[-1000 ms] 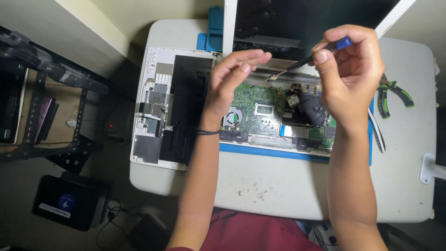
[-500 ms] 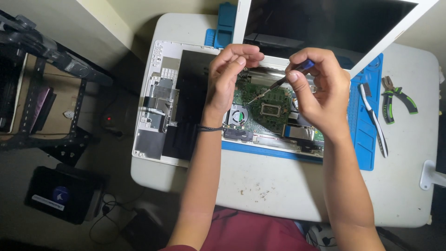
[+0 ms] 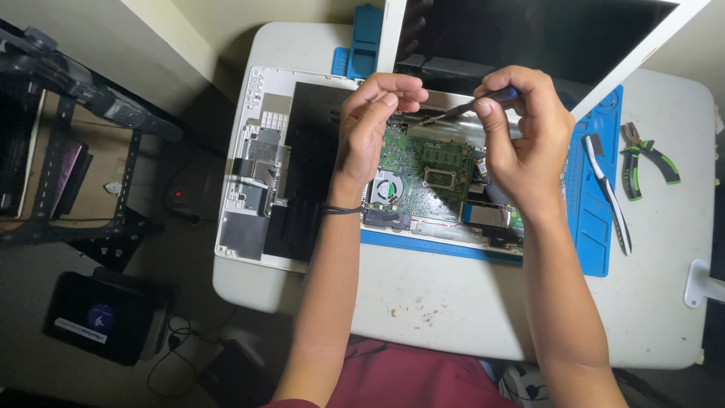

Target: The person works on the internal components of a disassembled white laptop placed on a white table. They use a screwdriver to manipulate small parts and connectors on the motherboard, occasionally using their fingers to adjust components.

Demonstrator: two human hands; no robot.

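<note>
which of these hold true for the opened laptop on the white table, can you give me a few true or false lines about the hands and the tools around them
1. The right hand holds a thin screwdriver with a blue-capped handle. True.
2. The left hand rests flat on the white table. False: it is raised over the green circuit board, fingers pinched together.
3. The green-handled pliers lie on the table at the right, in no hand. True.
4. The white-handled brush lies on the bare floor. False: it lies on the blue work mat.
5. The laptop's dark screen is folded shut. False: it stands open.
</note>
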